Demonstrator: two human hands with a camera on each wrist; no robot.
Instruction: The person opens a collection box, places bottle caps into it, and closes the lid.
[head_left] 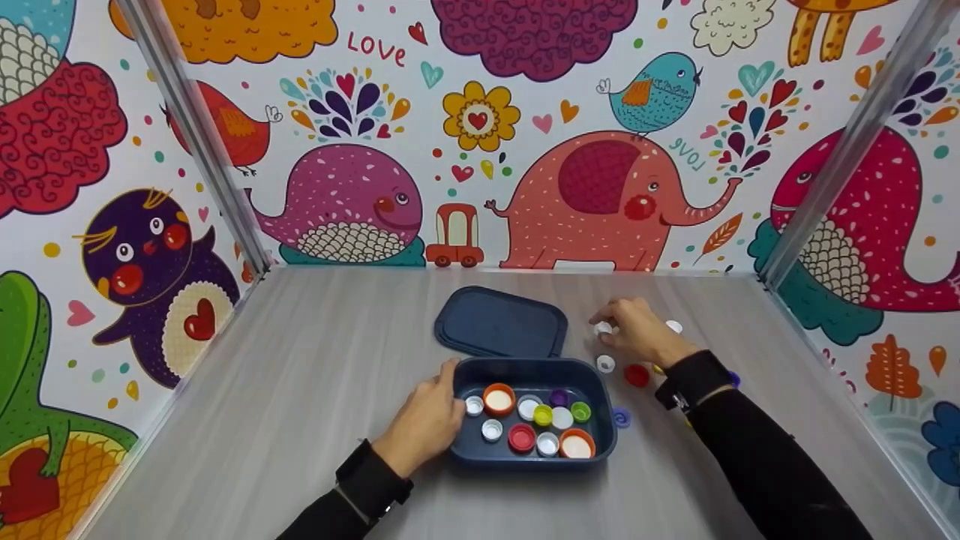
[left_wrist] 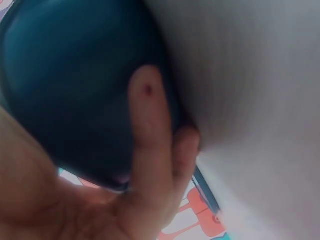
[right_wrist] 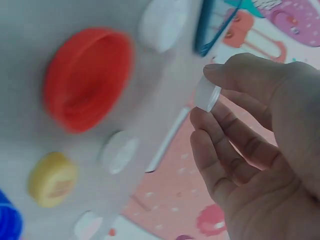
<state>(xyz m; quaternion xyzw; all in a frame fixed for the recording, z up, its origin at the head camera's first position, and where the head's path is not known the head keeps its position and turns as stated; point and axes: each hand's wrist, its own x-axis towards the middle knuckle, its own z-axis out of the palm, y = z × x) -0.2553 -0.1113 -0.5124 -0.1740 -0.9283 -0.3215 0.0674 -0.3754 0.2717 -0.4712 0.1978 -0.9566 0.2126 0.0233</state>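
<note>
My left hand [head_left: 424,416] holds the left wall of a dark blue plastic box [head_left: 536,463], which stands on the table. In the left wrist view, fingers [left_wrist: 151,115] lie along the box's outer side; the thumb's tip is hidden there. Several bottle caps lie in the box, among them a red cap [head_left: 522,437], a yellow cap [head_left: 542,415] and large orange-rimmed caps [head_left: 577,444]. Right of the lid, my right hand [head_left: 637,330] pinches a white bottle cap [right_wrist: 207,94] between thumb and fingers, over the table.
The box's dark blue lid [head_left: 502,322] lies flat behind it. Around my right hand are loose caps: a white cap [head_left: 605,364], a red cap [head_left: 637,376], a yellow cap [right_wrist: 52,180], another white cap [head_left: 673,326]. A purple-blue piece [head_left: 622,418] sits beside the box. Patterned walls enclose the table.
</note>
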